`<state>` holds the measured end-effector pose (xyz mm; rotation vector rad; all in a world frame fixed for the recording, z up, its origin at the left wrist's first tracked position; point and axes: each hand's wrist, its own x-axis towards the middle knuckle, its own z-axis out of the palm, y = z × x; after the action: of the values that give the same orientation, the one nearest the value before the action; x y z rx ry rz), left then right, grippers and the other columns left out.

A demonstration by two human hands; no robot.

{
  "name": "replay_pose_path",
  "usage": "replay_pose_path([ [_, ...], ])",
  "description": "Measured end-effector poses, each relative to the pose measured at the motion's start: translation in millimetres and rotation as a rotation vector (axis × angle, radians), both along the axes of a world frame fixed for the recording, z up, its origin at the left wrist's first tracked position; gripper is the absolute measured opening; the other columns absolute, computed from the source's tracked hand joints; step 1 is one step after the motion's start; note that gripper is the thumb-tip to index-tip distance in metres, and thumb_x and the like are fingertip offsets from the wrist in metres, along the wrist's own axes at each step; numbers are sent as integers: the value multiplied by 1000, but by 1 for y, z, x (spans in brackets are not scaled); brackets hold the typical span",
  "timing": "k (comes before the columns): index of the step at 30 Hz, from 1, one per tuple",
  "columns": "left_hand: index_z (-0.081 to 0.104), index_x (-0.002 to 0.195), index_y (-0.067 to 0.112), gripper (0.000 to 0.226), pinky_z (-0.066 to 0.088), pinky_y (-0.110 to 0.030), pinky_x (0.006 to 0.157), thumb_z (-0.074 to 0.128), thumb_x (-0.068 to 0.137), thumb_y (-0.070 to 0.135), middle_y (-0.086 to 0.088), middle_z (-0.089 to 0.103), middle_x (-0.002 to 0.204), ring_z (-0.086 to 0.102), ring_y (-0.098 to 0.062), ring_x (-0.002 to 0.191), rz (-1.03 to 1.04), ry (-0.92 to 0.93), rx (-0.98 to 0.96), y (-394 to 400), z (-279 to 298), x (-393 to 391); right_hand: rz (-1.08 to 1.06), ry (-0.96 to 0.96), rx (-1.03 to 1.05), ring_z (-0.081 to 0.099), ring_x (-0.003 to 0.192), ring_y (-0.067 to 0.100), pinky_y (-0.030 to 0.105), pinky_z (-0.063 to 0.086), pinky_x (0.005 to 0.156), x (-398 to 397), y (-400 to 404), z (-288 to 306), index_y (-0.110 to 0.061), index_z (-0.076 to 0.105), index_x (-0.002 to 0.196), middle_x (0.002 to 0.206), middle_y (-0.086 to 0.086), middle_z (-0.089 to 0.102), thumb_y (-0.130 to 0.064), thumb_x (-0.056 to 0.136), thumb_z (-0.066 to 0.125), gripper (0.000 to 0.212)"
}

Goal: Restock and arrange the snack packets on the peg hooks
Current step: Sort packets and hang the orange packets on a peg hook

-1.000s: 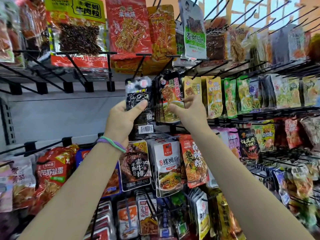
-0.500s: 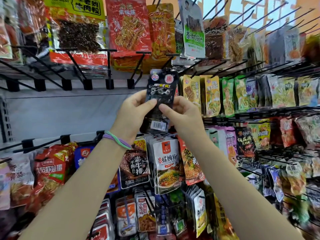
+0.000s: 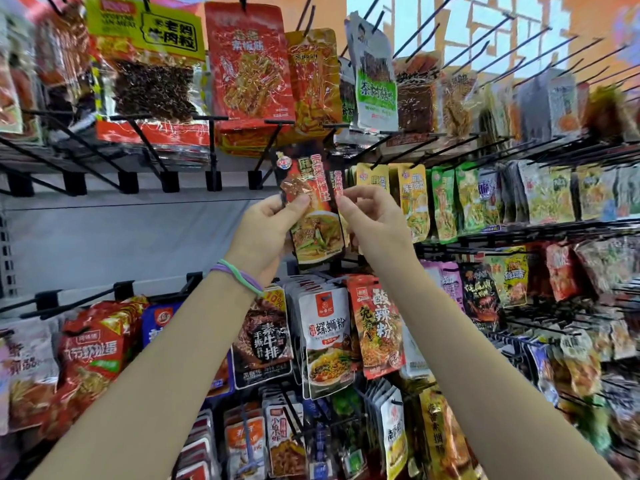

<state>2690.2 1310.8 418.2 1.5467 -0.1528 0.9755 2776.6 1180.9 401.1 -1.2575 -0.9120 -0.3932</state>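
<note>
Head view. Your left hand [image 3: 265, 233] pinches the red packet [image 3: 313, 206] at its 9 o'clock edge, thumb on the front face. Your right hand [image 3: 372, 220] pinches the 3 o'clock edge, fingers curled. The packet hangs upright between both hands, just below a black peg [image 3: 277, 142] of the upper row; whether its hole sits on a peg cannot be told.

Progress: judged mid-task. Most pegs carry packets. Several long pegs [image 3: 485, 36] at 1 o'clock stand bare, and so do the hooks [image 3: 86, 296] at 8 o'clock.

Clearance: yellow packets [image 3: 412, 199] hang just beside your right hand. The white packet [image 3: 327, 337] hangs near, below. Open backboard [image 3: 121, 237] lies at 9 o'clock.
</note>
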Motion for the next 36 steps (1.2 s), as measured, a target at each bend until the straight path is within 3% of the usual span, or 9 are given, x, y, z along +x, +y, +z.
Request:
replay_pose_path([
  [7, 73, 88, 7, 9, 61, -28, 64, 70, 94, 12, -1, 76, 74, 72, -13, 67, 21, 31, 59, -3, 20, 20, 47, 59, -22, 53, 73, 15, 29, 43, 67, 11, 2, 16, -8, 65, 82, 78, 10, 60, -30, 100, 62, 28],
  [10, 74, 89, 8, 7, 60, -30, 62, 74, 92, 15, -2, 76, 74, 72, -15, 66, 96, 44, 47, -2, 26, 29, 31, 92, -20, 50, 77, 16, 26, 41, 68, 16, 2, 20, 2, 66, 91, 82, 9, 56, -31, 100, 61, 34],
  [14, 73, 84, 9, 11, 54, -24, 51, 78, 89, 17, 0, 73, 69, 67, -11, 57, 190, 75, 9, 2, 29, 40, 23, 111, -59, 48, 83, 16, 15, 37, 58, 25, 4, 24, 10, 65, 104, 101, 30, 61, -30, 101, 60, 40],
  [20, 70, 76, 10, 18, 53, -22, 47, 78, 89, 19, 4, 66, 54, 57, -9, 45, 249, 111, 24, 5, 27, 45, 29, 111, -109, 48, 66, 7, 7, 38, 50, 36, 6, 27, -8, 63, 86, 75, -1, 56, -28, 100, 62, 24],
  [23, 70, 79, 14, 20, 60, -33, 62, 81, 87, 28, 0, 69, 69, 65, -18, 64, 477, 90, 223, 11, 28, 47, -141, -53, -129, 56, 74, 9, 20, 43, 65, 46, 13, 25, -16, 58, 110, 87, -1, 62, -29, 96, 68, 22],
  [26, 60, 122, 19, 39, 52, -35, 74, 77, 89, 32, -2, 66, 100, 63, -22, 91, 897, 29, 731, 22, 27, 45, -473, -433, -234, 53, 107, 19, 27, 44, 84, 58, 21, 19, -18, 47, 139, 121, 5, 54, -27, 93, 71, 53],
  [29, 35, 156, 33, 67, 51, -48, 96, 66, 97, 36, -14, 46, 146, 48, -32, 130, 976, 144, 1083, 36, 30, 50, -815, -648, -381, 35, 142, 32, 51, 37, 106, 69, 32, 13, -23, 46, 148, 151, 12, 42, -40, 95, 64, 58],
  [32, 23, 161, 36, 67, 36, -50, 116, 56, 102, 41, -13, 18, 167, 24, -35, 150, 967, 365, 1167, 48, 28, 59, -801, -656, -597, 8, 156, 28, 58, 17, 118, 77, 41, 10, -28, 29, 158, 167, 6, 19, -50, 102, 47, 63],
  [36, 25, 161, 32, 66, 34, -46, 118, 55, 103, 40, -6, 24, 166, 28, -30, 150, 865, 428, 1142, 62, 28, 63, -790, -666, -653, 2, 156, 27, 56, 11, 121, 85, 46, 7, -28, 26, 159, 168, 2, 18, -52, 103, 43, 64],
])
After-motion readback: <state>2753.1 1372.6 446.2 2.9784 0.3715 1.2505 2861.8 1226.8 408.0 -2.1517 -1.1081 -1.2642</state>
